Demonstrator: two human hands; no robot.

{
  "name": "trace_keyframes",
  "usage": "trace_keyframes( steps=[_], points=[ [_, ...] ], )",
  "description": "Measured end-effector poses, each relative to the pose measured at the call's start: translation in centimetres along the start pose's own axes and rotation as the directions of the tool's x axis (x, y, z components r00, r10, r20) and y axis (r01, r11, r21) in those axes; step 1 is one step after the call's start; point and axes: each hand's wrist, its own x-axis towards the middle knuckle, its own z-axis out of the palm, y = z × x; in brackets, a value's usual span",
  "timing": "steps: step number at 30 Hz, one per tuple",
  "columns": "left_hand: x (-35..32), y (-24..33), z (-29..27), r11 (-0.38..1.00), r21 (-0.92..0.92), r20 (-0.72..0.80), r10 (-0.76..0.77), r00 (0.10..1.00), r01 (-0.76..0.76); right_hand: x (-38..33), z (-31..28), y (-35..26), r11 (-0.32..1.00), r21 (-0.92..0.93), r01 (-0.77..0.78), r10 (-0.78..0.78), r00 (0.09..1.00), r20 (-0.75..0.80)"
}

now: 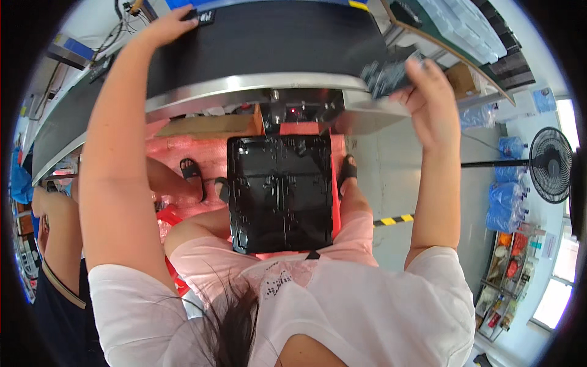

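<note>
At the far left of the dark conveyor belt, my left hand pinches the edge of a small black flat piece with white print. My right hand is raised over the belt's right end, its fingers closed on a dark flat piece with pale markings. Motion smears that piece, so its exact kind cannot be made out. A glossy black plastic tray with moulded compartments rests on my lap, below and apart from both hands.
The belt's metal edge runs between me and the belt. Another person's arm is close on my left. A black fan stands to the right, with a rack of goods beyond. Clear plastic trays are stacked at the far right.
</note>
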Motion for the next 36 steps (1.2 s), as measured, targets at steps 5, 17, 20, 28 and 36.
trace_keyframes(
  steps=[5, 17, 20, 28, 36],
  points=[
    [1.5, -0.4, 1.7, 0.93, 0.355, -0.311, 0.022, 0.95, 0.094, -8.4, 0.5, 9.3, 0.81, -0.313, -0.496, 0.552, 0.826, 0.117],
    [-14.4, 12.3, -0.5, 0.594, -0.799, -0.216, -0.433, 0.875, 0.096, -8.1, 0.2, 25.8, 0.374, -0.921, 0.11, -0.223, 0.974, 0.026],
    [-19.4, 12.7, 0.8, 0.361, -0.926, -0.066, -0.444, 0.894, 0.111, -11.0, 1.5, 23.8, 0.322, -0.886, 0.334, -0.04, 0.94, 0.34],
    [-25.6, 17.5, 15.7, -0.045, -0.962, 0.249, -0.555, 0.793, 0.271, -14.2, 1.0, 25.7, 0.01, -0.899, 0.438, 0.119, 0.892, 0.436],
    [-23.6, 14.6, 27.5, 0.453, -0.816, 0.104, -0.497, 0.861, 0.36, -14.8, 0.2, 25.9, 0.129, -0.874, 0.468, 0.189, 0.854, 0.485]
  ],
)
